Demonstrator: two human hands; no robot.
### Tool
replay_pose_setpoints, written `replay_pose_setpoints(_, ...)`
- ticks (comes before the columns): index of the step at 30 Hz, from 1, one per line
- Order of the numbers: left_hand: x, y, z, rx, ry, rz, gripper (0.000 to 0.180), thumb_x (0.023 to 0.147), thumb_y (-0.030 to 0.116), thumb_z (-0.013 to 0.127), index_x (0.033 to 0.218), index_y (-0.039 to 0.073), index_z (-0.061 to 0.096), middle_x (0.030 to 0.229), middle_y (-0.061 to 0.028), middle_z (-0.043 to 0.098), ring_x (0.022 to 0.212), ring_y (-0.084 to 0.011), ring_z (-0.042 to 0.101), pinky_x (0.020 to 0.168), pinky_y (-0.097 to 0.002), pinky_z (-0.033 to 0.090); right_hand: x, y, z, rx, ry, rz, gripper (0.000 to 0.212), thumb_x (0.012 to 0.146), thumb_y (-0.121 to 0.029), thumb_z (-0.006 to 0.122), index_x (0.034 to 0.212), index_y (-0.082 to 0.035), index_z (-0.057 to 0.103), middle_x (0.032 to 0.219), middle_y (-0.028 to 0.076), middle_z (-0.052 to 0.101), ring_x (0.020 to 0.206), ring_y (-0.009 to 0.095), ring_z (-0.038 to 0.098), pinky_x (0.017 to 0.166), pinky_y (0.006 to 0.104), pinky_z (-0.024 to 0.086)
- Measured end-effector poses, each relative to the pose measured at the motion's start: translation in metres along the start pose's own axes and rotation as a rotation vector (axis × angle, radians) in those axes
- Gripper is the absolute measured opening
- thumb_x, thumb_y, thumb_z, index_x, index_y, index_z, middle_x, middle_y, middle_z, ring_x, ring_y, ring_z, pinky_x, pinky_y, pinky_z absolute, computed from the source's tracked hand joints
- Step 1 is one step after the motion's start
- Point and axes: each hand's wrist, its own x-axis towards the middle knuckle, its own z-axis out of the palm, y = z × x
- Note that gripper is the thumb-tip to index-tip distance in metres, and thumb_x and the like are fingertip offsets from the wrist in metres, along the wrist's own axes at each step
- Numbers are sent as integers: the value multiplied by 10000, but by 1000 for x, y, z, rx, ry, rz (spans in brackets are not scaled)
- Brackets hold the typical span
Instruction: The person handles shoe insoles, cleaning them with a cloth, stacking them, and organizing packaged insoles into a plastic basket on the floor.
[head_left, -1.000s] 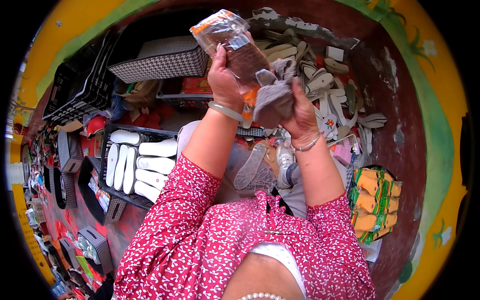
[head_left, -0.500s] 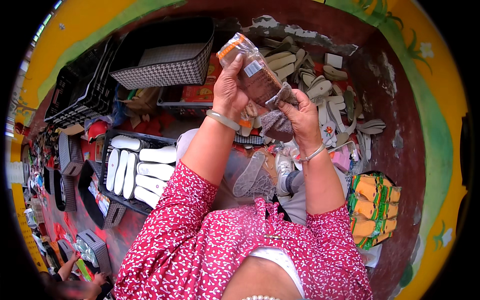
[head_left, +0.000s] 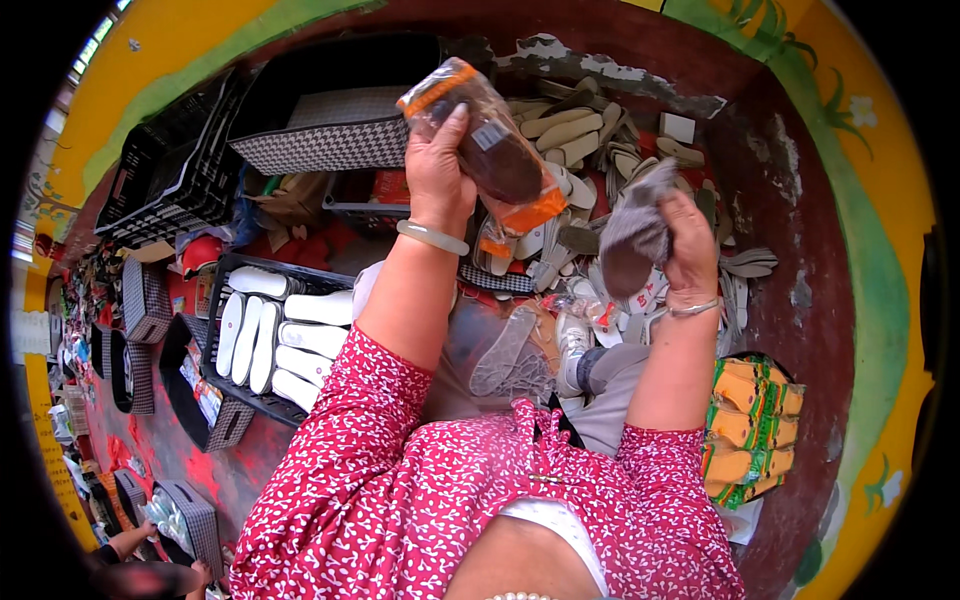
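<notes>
In my left hand (head_left: 440, 165) is a clear plastic packet of brown insoles (head_left: 510, 165) with orange ends and a white label. My thumb presses on its face, and the packet tilts down to the right. My right hand (head_left: 690, 240) is closed around a limp grey cloth (head_left: 640, 210) that has a brown rounded part at its lower end. I cannot tell whether that part belongs to the cloth. The two hands are apart. Below them, between my legs, lies a pale insole (head_left: 502, 350) on clear wrapping.
Loose insoles (head_left: 570, 135) heap up ahead against the dark red wall (head_left: 770, 215). On my left stand a black crate of white insoles (head_left: 262, 340), a checked basket (head_left: 330, 140) and black crates (head_left: 165, 175). Packed yellow insoles (head_left: 750, 420) are at my right. Another person's arm (head_left: 130, 540) shows lower left.
My right hand has moved right with the grey cloth, away from the packet it was touching. My left hand has shifted slightly left, and the packet's lower orange end now shows.
</notes>
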Motion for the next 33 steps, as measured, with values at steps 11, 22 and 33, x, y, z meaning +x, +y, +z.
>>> replay_pose_setpoints(11,-55,-51,21,248,-387,-285,246,838,-38,536,1084,-38,535,1030,-75,610,933,-127,574,826,-261,465,8,33,59,292,-148,-193,530,892,-160,542,1367,-98,316,1250,57,477,1143,172,457,988,326,361)
replay_pose_setpoints(22,-68,-51,31,146,-368,-553,243,840,10,568,1076,-26,522,988,-62,608,892,-126,586,814,-270,474,18,54,49,-264,335,-531,171,839,-32,608,1004,-4,573,905,50,632,808,114,598,751,251,492)
replay_pose_setpoints(33,-66,-39,34,162,-319,-678,213,839,25,567,1049,-10,555,933,-56,621,834,-130,601,781,-277,491,27,41,42,-391,607,-625,112,856,-96,591,921,-4,593,831,42,638,714,121,601,643,250,493)
